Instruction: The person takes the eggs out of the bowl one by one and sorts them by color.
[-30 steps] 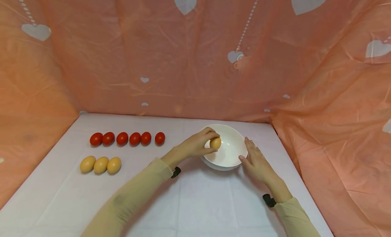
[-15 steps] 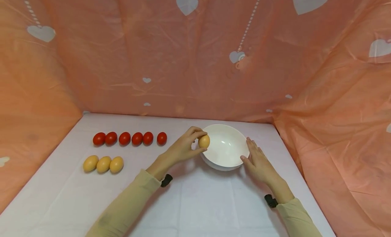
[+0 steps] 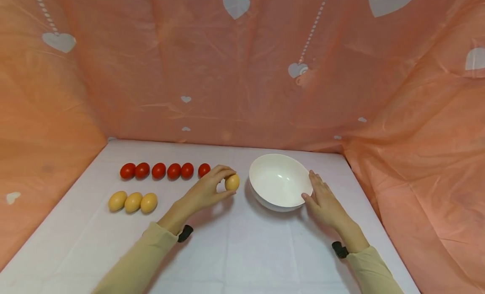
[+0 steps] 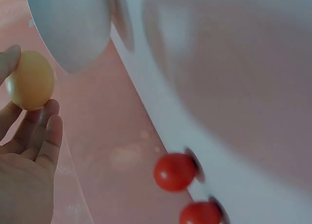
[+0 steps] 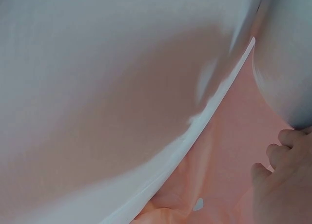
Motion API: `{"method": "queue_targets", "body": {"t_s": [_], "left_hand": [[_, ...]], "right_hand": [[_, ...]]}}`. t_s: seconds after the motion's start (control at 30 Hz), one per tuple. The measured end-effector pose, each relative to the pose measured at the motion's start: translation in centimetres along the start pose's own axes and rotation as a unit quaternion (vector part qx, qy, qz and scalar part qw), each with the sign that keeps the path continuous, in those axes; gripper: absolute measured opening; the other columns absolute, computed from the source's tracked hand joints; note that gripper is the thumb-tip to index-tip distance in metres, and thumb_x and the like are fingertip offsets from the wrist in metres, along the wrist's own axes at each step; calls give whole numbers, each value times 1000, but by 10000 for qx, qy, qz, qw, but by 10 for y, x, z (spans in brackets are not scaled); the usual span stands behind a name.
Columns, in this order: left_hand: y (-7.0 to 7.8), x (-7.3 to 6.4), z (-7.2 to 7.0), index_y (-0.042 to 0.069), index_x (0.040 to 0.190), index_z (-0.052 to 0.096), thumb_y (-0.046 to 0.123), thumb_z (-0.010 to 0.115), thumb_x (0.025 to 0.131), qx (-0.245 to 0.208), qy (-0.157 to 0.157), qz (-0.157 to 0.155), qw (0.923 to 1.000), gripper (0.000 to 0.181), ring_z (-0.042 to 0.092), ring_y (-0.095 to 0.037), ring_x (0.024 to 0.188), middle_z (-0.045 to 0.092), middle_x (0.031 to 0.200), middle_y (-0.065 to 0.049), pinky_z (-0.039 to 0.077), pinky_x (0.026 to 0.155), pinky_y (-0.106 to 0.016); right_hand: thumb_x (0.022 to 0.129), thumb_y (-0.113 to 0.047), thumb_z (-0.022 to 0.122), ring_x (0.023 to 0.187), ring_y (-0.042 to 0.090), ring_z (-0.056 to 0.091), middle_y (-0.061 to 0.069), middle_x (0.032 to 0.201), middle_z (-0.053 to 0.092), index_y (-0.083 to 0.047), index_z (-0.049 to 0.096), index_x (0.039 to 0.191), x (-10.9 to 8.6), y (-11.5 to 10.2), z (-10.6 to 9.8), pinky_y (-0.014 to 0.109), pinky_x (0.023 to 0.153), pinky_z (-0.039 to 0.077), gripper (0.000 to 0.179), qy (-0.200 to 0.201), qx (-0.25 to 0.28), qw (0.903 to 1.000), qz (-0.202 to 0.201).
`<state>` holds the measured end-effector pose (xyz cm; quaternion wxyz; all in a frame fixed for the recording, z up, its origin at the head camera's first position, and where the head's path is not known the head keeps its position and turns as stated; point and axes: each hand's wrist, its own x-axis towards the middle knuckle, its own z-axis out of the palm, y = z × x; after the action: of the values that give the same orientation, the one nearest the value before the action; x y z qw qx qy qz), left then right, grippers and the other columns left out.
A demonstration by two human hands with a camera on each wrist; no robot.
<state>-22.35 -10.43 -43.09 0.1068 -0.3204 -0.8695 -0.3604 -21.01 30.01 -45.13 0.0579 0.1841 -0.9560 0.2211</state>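
Note:
My left hand [image 3: 206, 188] pinches a yellow egg [image 3: 232, 183] between thumb and fingers, above the table just left of the white bowl [image 3: 278, 182]. In the left wrist view the egg [image 4: 31, 81] sits between the thumb and the fingertips, with the bowl [image 4: 73, 29] beyond it. My right hand [image 3: 326, 203] rests against the bowl's right side, its fingers fairly straight. Inside, the bowl shows only its bare white surface. In the right wrist view the knuckles of the right hand [image 5: 287, 180] appear beside the bowl [image 5: 287, 63].
A row of several small red tomatoes [image 3: 158, 171] lies at the back left. Three yellow eggs [image 3: 132, 202] lie in front of them. A white cloth covers the table [image 3: 257, 252], and an orange curtain [image 3: 212, 83] with pale hearts hangs behind and at the sides.
The left hand has moved left with the egg, from over the bowl's inside to outside its left rim. The right hand has stayed at the bowl. The view has shifted slightly.

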Motion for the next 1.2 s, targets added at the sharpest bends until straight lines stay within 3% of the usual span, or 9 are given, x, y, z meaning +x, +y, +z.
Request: {"method": "queue_targets", "body": {"t_s": [0.53, 0.83, 1.2], "left_hand": [[-16, -47, -48, 12, 129, 67, 23, 88, 85, 917, -510, -407, 9936, 50, 65, -20, 113, 63, 128, -2, 55, 99, -45], [-27, -66, -74, 13, 124, 68, 25, 88, 84, 1216, -793, -847, 9858, 47, 64, -20, 108, 66, 120, -1, 55, 96, -47], [-52, -87, -90, 14, 115, 73, 25, 88, 81, 1779, -845, -632, 9784, 38, 65, -25, 105, 69, 114, 0, 55, 93, -50]], "right_hand": [[109, -37, 52, 156, 46, 14, 25, 170, 17, 8, 16, 162, -1, 0, 0, 65, 123, 15, 78, 22, -9, 10000, -42], [109, -36, 53, 156, 47, 15, 26, 169, 18, 8, 17, 162, -1, -1, -1, 66, 122, 17, 78, 29, -17, 10000, -37], [109, -37, 53, 156, 47, 15, 25, 170, 18, 8, 16, 162, -1, -3, -1, 66, 122, 17, 79, 21, 2, 10000, 15]]}}
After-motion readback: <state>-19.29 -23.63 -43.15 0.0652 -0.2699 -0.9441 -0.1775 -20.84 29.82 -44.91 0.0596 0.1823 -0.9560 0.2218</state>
